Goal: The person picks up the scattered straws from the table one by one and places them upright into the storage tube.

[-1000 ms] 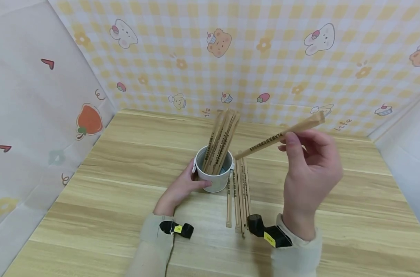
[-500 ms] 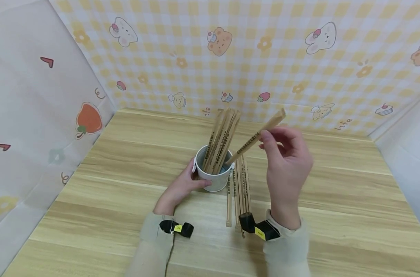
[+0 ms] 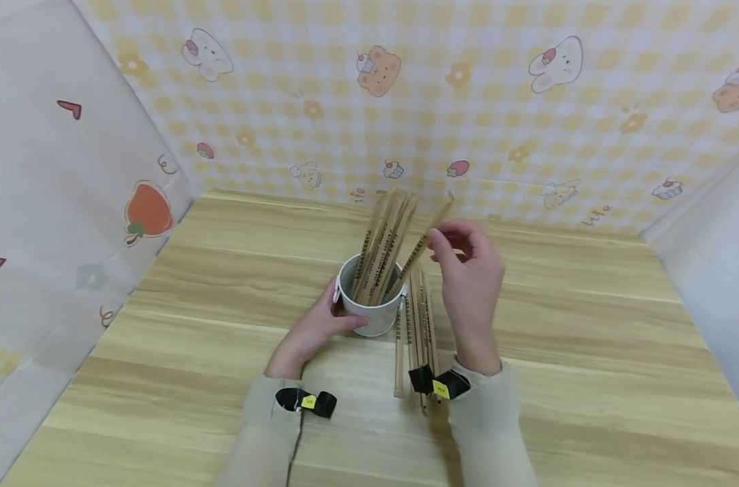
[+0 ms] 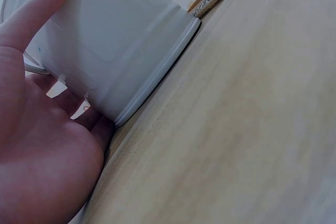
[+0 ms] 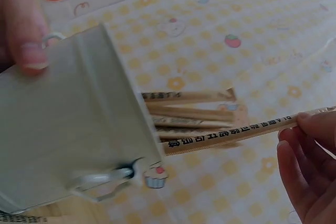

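A small white metal bucket (image 3: 377,323) with side handles stands on the wooden table. My left hand (image 3: 317,329) grips its left side, thumb across the front and fingers behind, as the left wrist view shows on the bucket wall (image 4: 115,40). Several paper-wrapped straws (image 3: 382,247) with dark print lean upright in it. Between thumb and fingertips, my right hand (image 3: 472,279) pinches another wrapped straw (image 3: 419,250) by its upper part. This straw slants down to the left, its lower end inside the bucket's rim; in the right wrist view the held straw (image 5: 231,134) crosses that rim.
Several more wrapped straws (image 3: 398,358) lie on the table just right of the bucket, partly under the right wrist's camera. A yellow checked cloth backdrop (image 3: 497,135) rises behind the table (image 3: 211,270). A white printed sheet (image 3: 34,203) hangs on the left.
My right hand has moved left with the straw, which has tilted steeper, and its lower end has gone from outside the rim to inside the bucket. The left hand still holds the bucket in place.
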Tool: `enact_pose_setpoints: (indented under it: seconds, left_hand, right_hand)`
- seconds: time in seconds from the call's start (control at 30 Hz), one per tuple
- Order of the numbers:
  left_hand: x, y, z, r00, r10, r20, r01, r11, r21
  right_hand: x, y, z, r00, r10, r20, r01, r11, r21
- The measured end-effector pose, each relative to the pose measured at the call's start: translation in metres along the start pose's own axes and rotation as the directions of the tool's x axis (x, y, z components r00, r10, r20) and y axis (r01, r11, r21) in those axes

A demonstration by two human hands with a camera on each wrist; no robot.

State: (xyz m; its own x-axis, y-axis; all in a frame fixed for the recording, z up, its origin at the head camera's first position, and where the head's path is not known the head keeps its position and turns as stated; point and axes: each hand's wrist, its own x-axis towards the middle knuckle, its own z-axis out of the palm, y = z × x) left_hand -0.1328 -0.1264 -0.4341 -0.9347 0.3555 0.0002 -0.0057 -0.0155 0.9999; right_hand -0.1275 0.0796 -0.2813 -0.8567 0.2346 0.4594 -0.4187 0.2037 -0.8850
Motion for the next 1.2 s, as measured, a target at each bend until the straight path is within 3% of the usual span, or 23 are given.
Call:
enact_pose_setpoints:
  seconds: [0.6,0.93,1.2]
  left_hand:
    - [0.003,0.002,0.001,1.000,-0.012,0.006,0.012,1.000,0.020]
    - [0.002,0.002,0.000,1.000,-0.026,-0.001,0.026,1.000,0.013]
    - [0.000,0.002,0.000,1.000,-0.017,-0.008,0.017,1.000,0.018]
  right_hand:
    - [0.001,0.032,0.015,0.977,0.192,0.090,-0.187,0.981,-0.058]
    - [0.001,0.037,0.019,0.963,0.247,0.109,-0.242,0.969,-0.058]
    - [0.002,0.081,0.023,0.963,0.237,0.129,-0.227,0.970,-0.086]
